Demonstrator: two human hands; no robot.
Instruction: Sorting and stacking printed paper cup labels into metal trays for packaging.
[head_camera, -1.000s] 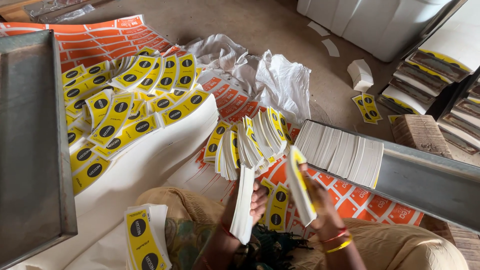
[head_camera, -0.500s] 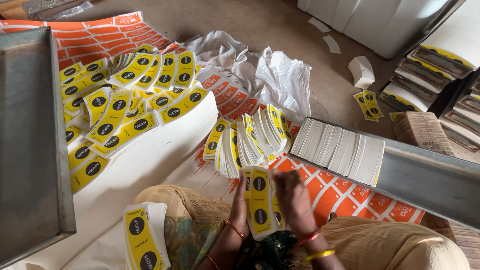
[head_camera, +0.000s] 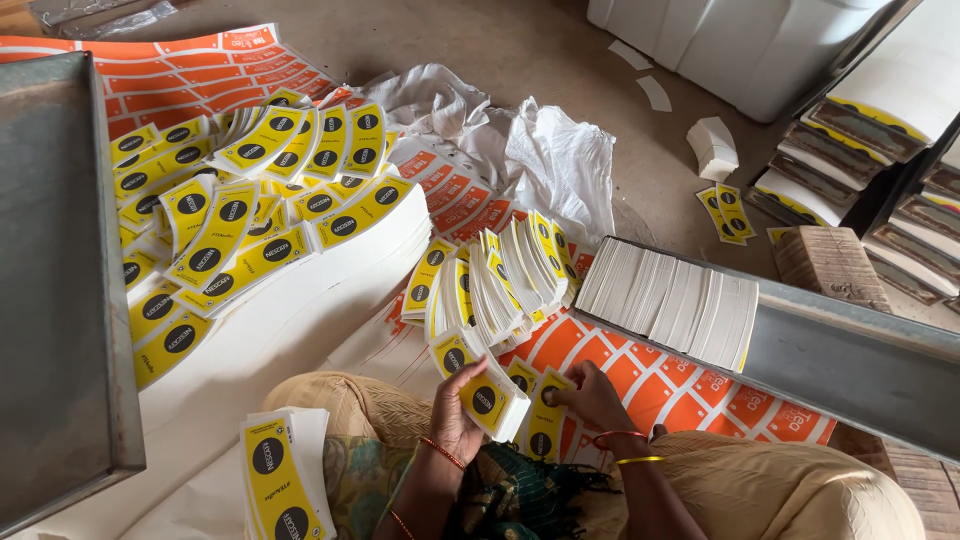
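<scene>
Head view, lower centre: left hand (head_camera: 455, 420), fingers curled shut around a label stack (head_camera: 482, 392). Right hand (head_camera: 590, 392), fingertips pinched on a loose label (head_camera: 545, 425) lying on the orange sheet (head_camera: 650, 380). Best practice: square edges before adding.

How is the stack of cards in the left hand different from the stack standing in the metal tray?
The held stack shows a yellow face with black circles; the tray stack shows only white edges. The held stack is thin and tilted in the left hand; the tray stack is far longer, on edge in the tray.
</scene>
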